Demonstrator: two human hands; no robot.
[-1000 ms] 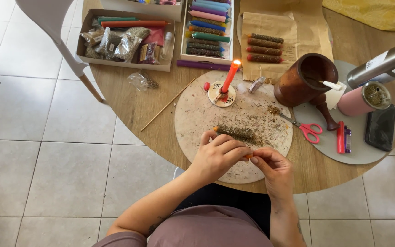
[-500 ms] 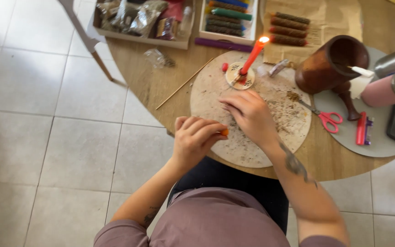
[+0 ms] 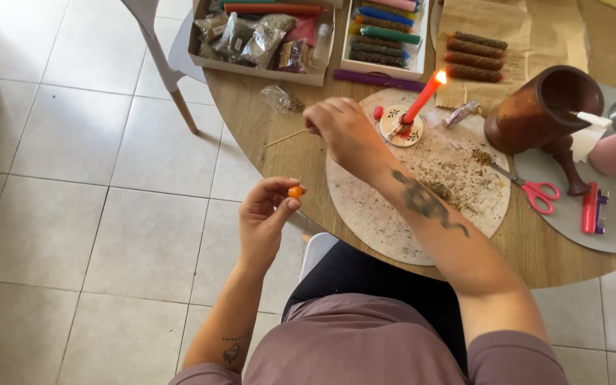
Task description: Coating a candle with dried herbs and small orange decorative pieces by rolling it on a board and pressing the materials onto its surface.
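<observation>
My left hand (image 3: 269,214) is held off the table's edge, over the floor, pinching a small orange piece (image 3: 294,191) between thumb and fingertips. My right hand (image 3: 344,128) reaches across the round speckled board (image 3: 393,228) to the left. Its fingers are closed on the end of a thin wooden stick (image 3: 283,138) that lies on the wooden table (image 3: 265,121). Just right of that hand a lit red candle (image 3: 422,96) leans in a small round holder (image 3: 399,128). Loose dried herbs (image 3: 458,171) are scattered on the board.
At the back stand a box of herb bags (image 3: 265,36) and a box of coloured candles (image 3: 386,32). Herb-coated candles (image 3: 475,53) lie on brown paper. A brown wooden cup (image 3: 543,107), red-handled scissors (image 3: 536,191) and a red lighter (image 3: 589,207) are at the right. A white chair (image 3: 158,43) is on the left.
Both hands left the herb pile at the board's near edge. The left hand drew back off the table with the orange piece. The right hand reached forward and left to the stick.
</observation>
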